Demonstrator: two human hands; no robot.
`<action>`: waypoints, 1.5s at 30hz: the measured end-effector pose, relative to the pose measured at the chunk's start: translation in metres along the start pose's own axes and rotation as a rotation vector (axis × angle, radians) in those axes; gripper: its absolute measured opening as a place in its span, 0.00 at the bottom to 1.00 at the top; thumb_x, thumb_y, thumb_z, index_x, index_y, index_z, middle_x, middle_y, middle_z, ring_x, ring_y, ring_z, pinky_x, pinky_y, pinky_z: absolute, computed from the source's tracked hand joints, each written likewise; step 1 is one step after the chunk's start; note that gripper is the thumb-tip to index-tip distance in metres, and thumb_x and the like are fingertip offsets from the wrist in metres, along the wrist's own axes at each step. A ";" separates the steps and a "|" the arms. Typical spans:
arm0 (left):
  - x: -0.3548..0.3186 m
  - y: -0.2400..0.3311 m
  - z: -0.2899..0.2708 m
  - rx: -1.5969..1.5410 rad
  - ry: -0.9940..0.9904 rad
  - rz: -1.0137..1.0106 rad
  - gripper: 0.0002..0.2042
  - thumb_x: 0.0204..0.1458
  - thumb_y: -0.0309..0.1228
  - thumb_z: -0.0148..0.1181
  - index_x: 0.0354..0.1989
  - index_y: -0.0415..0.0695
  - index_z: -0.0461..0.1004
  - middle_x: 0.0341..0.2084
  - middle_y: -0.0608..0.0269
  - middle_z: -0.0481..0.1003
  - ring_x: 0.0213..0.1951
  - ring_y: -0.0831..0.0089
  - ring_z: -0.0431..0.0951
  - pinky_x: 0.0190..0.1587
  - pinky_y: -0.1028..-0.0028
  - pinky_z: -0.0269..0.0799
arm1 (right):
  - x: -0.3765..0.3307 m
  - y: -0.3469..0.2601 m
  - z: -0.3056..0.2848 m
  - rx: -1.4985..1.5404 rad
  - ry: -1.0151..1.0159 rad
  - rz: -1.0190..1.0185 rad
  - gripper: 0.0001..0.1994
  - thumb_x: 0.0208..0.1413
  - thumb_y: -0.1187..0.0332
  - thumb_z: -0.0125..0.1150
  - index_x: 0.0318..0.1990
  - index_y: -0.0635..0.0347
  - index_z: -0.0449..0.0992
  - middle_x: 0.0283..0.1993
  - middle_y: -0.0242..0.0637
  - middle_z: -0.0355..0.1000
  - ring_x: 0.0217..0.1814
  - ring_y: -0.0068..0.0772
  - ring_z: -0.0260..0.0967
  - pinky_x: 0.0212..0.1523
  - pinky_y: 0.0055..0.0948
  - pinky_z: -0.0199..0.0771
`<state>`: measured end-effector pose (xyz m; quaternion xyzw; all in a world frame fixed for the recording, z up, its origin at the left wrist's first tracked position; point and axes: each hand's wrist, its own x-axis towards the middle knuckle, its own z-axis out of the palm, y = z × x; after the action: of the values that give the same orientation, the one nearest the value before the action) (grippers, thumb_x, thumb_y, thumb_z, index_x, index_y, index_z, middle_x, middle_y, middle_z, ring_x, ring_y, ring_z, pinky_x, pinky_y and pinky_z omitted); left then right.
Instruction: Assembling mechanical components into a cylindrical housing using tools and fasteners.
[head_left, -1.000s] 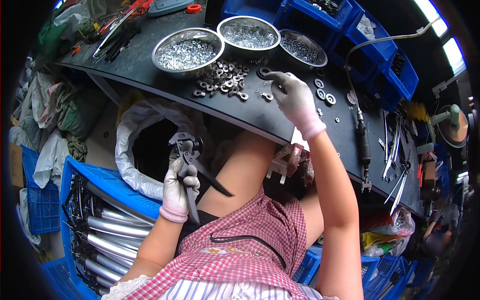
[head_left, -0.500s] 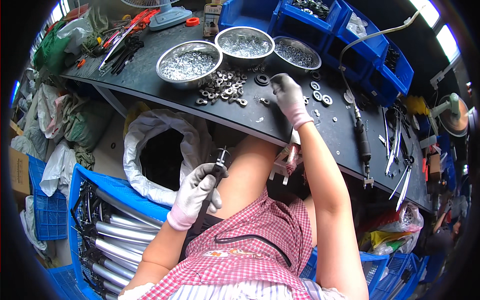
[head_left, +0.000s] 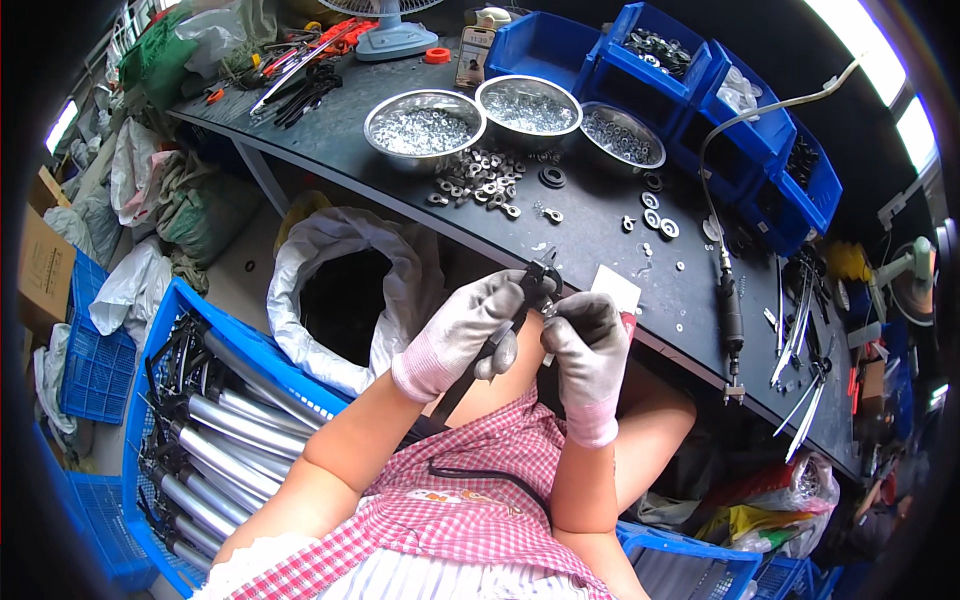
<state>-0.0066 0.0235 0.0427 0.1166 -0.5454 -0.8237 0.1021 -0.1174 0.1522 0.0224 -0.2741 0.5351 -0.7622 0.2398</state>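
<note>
The person's left hand (head_left: 470, 335) was wrapped around a black lever-like part (head_left: 538, 284), its upper end poking out just short of the table (head_left: 588, 248) edge. The right hand (head_left: 588, 345) was right beside that end with its fingers curled in, but honestly it's too small to tell if they gripped anything. A pile of little metal eyelets (head_left: 482, 180) sat on the table, near three steel bowls (head_left: 424, 147) of small hardware. Off left was a blue crate (head_left: 262, 365) of silver tubes (head_left: 235, 437).
</note>
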 end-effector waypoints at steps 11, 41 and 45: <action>0.003 -0.026 0.021 -0.015 0.058 0.185 0.17 0.63 0.37 0.53 0.55 0.40 0.67 0.32 0.68 0.74 0.19 0.89 0.70 0.19 0.88 0.62 | -0.018 0.006 -0.003 0.032 0.049 -0.128 0.12 0.45 0.80 0.70 0.37 0.63 0.74 0.35 0.31 0.73 0.36 0.19 0.70 0.40 0.19 0.72; 0.012 -0.029 0.048 0.792 0.233 0.634 0.12 0.52 0.21 0.57 0.45 0.33 0.73 0.41 0.45 0.75 0.41 0.53 0.80 0.43 0.68 0.75 | -0.015 -0.002 -0.022 0.273 0.112 -0.030 0.09 0.51 0.78 0.67 0.36 0.64 0.72 0.31 0.33 0.74 0.30 0.18 0.70 0.35 0.19 0.72; 0.012 -0.025 0.040 0.868 0.280 0.594 0.11 0.48 0.19 0.57 0.41 0.33 0.74 0.38 0.49 0.75 0.37 0.61 0.79 0.41 0.71 0.74 | -0.014 -0.017 -0.020 0.084 -0.011 0.095 0.07 0.53 0.78 0.63 0.37 0.63 0.70 0.33 0.28 0.69 0.34 0.15 0.66 0.37 0.18 0.69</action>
<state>-0.0314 0.0643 0.0331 0.0977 -0.8259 -0.4353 0.3447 -0.1218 0.1811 0.0306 -0.2423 0.5137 -0.7703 0.2898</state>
